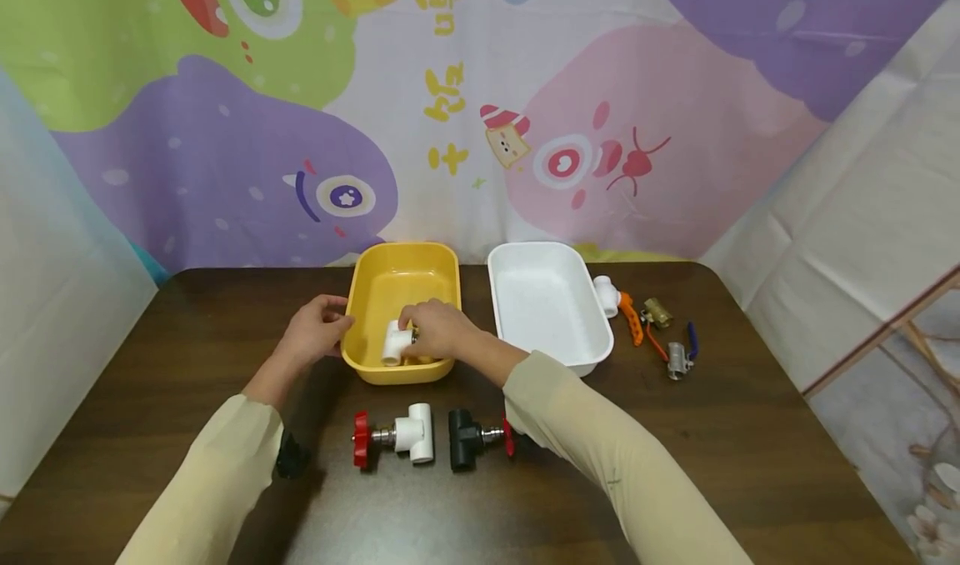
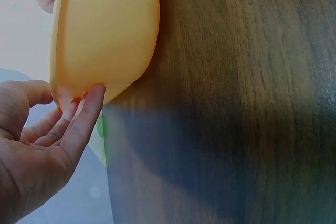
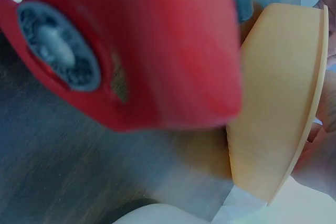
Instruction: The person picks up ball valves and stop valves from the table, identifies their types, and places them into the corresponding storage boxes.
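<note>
My left hand (image 1: 317,330) holds the left rim of a yellow plastic tray (image 1: 365,298), thumb at the edge and fingers on the outer wall, as the left wrist view shows. Reaching over the tray's right side, my right hand (image 1: 438,329) grips a white tee-shaped valve (image 1: 394,344) low inside it. A bit of metal shows beside the fingers; the rest of that valve is hidden by the hand. In front of the tray lie a white tee valve (image 1: 415,433) with a red handwheel (image 1: 361,440) and a black tee valve (image 1: 462,440), its red wheel (image 3: 173,51) big in the right wrist view.
A white tray (image 1: 540,298) stands right of the yellow one. Beyond it lie a white valve (image 1: 607,297) with an orange handle, a brass valve (image 1: 657,312) and a steel valve (image 1: 678,362) near a blue handle. A printed curtain (image 1: 465,207) hangs behind the wooden table (image 1: 720,465).
</note>
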`<state>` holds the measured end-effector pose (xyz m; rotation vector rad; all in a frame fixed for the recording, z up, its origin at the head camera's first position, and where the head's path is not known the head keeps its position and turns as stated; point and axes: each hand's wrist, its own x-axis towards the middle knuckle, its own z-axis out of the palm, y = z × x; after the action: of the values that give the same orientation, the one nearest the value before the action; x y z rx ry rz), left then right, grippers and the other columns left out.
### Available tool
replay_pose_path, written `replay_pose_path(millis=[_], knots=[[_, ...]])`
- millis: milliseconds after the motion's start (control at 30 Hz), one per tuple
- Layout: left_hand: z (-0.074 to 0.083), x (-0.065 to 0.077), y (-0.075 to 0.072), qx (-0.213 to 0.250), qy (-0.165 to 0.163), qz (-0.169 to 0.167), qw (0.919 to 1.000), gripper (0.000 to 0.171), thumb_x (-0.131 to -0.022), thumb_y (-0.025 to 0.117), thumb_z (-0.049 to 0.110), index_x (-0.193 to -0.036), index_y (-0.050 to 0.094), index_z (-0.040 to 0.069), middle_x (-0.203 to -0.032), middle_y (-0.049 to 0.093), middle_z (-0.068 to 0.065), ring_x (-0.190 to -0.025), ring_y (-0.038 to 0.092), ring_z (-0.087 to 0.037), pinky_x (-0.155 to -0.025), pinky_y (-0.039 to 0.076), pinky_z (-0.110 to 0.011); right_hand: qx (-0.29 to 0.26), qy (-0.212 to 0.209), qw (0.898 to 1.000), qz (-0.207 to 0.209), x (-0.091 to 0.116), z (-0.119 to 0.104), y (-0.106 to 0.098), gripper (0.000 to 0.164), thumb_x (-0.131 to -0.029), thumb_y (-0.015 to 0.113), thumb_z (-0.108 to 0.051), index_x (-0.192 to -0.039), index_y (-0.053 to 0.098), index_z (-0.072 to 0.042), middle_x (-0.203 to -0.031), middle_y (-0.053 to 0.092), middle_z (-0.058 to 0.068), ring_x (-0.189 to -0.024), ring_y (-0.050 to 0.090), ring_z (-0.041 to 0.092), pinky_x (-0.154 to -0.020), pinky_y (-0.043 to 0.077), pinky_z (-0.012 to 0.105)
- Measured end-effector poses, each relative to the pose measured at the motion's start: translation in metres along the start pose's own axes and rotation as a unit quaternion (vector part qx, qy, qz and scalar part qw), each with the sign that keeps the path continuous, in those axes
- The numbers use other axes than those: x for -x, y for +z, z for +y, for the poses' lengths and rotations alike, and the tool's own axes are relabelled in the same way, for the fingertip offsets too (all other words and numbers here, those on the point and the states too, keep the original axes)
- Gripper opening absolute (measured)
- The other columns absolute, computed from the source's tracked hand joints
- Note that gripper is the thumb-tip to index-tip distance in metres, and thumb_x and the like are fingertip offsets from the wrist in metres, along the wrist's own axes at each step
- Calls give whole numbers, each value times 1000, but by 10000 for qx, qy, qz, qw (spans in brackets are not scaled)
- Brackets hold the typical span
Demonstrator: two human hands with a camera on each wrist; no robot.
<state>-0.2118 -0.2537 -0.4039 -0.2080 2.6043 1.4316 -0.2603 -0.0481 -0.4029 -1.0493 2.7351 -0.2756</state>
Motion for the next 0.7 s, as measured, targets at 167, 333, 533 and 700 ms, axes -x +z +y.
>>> replay_pose_path(millis=[167,333,533,700], knots=[[1,0,-1,-2,15,-20,10000,48,-97,48,18,-138,34,-2,-119,49,-26,-96,62,-35,-71,59,-37,-290,-79,9994,152,0,5,-3,42,-82,69,-38,-116,60,-16,-114,65,0,-104,57,17,-87,49,29],[2,-1,0,-20,32,-14,10000,47,-97,48,17,-137,35,-3,-118,49,-26,-96,62,-36,-70,59,-36,-629,-211,9972,347,1,9,-7,39,-83,68,-35,-115,61,-13,-112,65,4,-104,58,18,-89,49,29],[2,0,0,-51,59,2,10000,46,-97,47,16,-136,35,-5,-117,50,-27,-94,63,-36,-71,58,-38,-1056,-284,9929,470,6,10,-14,39,-83,68,-32,-115,61,-10,-113,64,7,-107,58,20,-90,49,30],[3,0,0,-82,17,15,10000,47,-97,48,17,-136,35,-4,-118,50,-27,-93,63,-35,-71,59,-37,-1534,-262,9865,511,12,12,-19,38,-84,67,-28,-116,60,-7,-114,64,9,-108,58,23,-91,49,31]])
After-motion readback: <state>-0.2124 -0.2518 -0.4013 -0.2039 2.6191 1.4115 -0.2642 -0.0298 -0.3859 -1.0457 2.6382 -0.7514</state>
